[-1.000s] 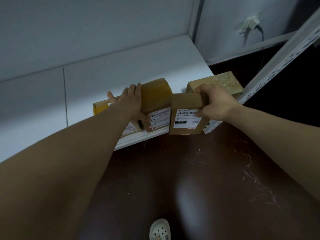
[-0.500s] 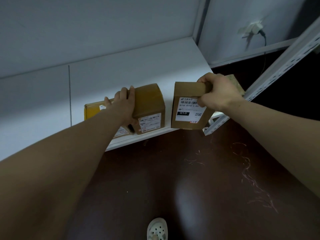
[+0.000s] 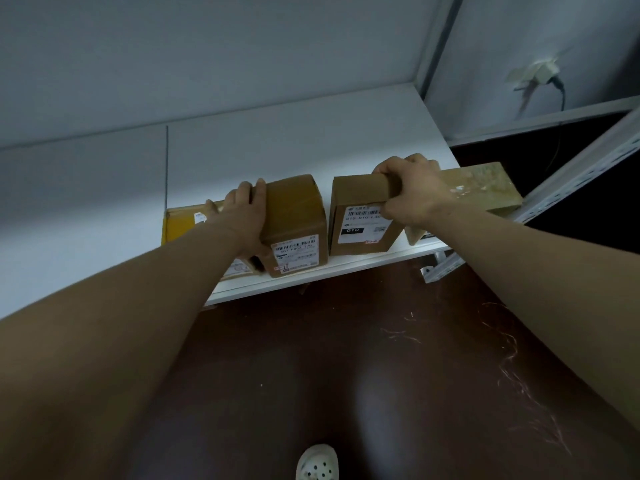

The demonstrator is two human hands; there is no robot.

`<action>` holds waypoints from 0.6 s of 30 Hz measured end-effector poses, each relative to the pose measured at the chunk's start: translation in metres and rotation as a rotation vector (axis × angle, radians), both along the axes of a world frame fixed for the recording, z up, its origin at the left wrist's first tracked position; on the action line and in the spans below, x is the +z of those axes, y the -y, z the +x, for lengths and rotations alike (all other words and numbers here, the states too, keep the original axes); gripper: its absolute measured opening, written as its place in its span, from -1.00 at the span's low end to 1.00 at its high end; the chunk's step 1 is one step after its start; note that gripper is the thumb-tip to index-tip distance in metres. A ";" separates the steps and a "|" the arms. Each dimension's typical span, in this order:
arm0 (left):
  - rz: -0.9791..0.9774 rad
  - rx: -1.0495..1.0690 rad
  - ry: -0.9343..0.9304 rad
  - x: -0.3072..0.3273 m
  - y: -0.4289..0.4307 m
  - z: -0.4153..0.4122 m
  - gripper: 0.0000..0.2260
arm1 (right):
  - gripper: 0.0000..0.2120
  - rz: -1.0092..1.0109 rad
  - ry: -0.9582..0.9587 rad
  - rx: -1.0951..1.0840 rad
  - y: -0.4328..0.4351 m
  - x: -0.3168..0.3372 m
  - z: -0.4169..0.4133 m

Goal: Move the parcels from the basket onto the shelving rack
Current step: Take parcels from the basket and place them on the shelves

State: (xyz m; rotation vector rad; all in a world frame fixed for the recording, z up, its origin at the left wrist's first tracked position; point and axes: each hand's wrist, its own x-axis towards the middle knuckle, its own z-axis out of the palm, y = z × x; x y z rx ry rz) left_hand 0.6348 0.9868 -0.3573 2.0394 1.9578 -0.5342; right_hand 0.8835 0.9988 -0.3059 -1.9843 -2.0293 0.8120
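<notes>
On the white shelf (image 3: 311,140) several cardboard parcels stand in a row near the front edge. My right hand (image 3: 412,194) grips the top right of a brown parcel with a "010" label (image 3: 356,216), which stands upright on the shelf. My left hand (image 3: 242,216) lies with fingers fairly straight against the left side of a taped brown parcel (image 3: 298,220). A flat yellow parcel (image 3: 180,223) lies behind my left hand, partly hidden. A pale wrapped parcel (image 3: 485,188) sits at the right end. The basket is out of view.
A perforated white rack upright (image 3: 571,181) slants at the right, with a metal bracket (image 3: 440,268) under the shelf corner. A wall socket with a plug and cable (image 3: 540,74) is at the back right. Dark floor lies below, with my white shoe (image 3: 317,462) on it.
My right hand has carried the "010" parcel up from below the shelf edge and set it upright on the shelf. My left hand stays against the taped parcel.
</notes>
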 end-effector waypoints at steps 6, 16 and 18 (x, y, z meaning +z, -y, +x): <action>-0.015 -0.012 -0.004 0.003 -0.001 0.004 0.30 | -0.50 -0.036 0.034 0.030 -0.005 -0.014 -0.007; 0.257 -0.245 0.375 0.017 -0.010 0.055 -0.11 | -0.32 -0.053 0.109 0.061 -0.006 -0.026 0.000; 0.288 -0.275 0.400 0.016 -0.010 0.059 -0.21 | -0.35 -0.058 0.108 0.054 -0.006 -0.028 0.001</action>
